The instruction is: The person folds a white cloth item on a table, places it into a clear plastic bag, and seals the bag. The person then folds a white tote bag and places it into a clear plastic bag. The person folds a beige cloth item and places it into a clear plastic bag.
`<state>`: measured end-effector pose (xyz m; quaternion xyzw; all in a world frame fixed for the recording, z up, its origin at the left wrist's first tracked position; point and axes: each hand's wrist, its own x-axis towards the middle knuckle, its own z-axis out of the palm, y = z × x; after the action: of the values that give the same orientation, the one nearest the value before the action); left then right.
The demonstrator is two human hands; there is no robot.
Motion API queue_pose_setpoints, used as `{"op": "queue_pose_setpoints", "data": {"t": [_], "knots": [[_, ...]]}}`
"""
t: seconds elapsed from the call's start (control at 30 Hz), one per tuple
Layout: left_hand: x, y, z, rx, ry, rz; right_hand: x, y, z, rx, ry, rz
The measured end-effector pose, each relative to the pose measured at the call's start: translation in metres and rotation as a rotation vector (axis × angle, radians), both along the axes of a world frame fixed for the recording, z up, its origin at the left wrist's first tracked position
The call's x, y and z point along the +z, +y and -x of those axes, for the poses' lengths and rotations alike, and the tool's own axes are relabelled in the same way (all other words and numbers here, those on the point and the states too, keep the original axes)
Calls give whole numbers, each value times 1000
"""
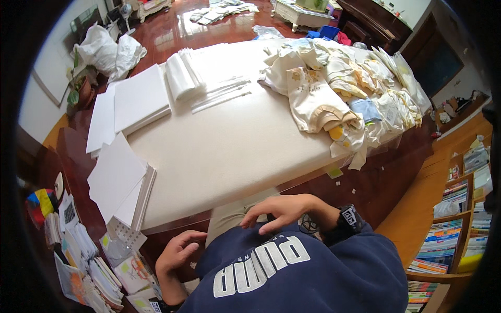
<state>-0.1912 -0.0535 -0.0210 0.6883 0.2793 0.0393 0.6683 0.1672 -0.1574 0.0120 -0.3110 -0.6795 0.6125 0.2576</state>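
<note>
My left hand (179, 249) hovers at my left side by the near edge of a cream-covered table (227, 152). It holds nothing, and its fingers are slightly curled and apart. In front of my torso is my right hand (278, 213), palm down, fingers bent and apart, also without anything in it. Stacks of white sheets or boards (137, 99) and a fanned pile of white cards (116, 178) lie on the table's left side. Clear plastic bags (183, 76) are stacked behind, with flat plastic sleeves (221, 94) beside them. Baby clothes (313, 96) are heaped on the right.
Papers and packets (90, 258) crowd the floor at lower left. A bookshelf (442, 242) stands on the right. White sacks (107, 53) and a potted plant (81, 92) are beyond the table's left end. More packets (221, 11) cover part of the far floor.
</note>
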Motion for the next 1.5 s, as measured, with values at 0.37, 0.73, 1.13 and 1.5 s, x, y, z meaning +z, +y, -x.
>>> {"op": "queue_pose_setpoints", "data": {"t": [0.37,0.73,1.13,1.5], "knots": [[85,49,-159,-122,-255,-480,62,6,-55,-217,-223,-6],[64,195,-232,771,-344,-902,68,219,-86,-960,-90,-475],[19,194,-254,931,-503,-1152,-38,277,-58,-1371,-69,-644],[89,298,-142,1001,810,-1039,-29,269,-32,-1154,-207,-770]]}}
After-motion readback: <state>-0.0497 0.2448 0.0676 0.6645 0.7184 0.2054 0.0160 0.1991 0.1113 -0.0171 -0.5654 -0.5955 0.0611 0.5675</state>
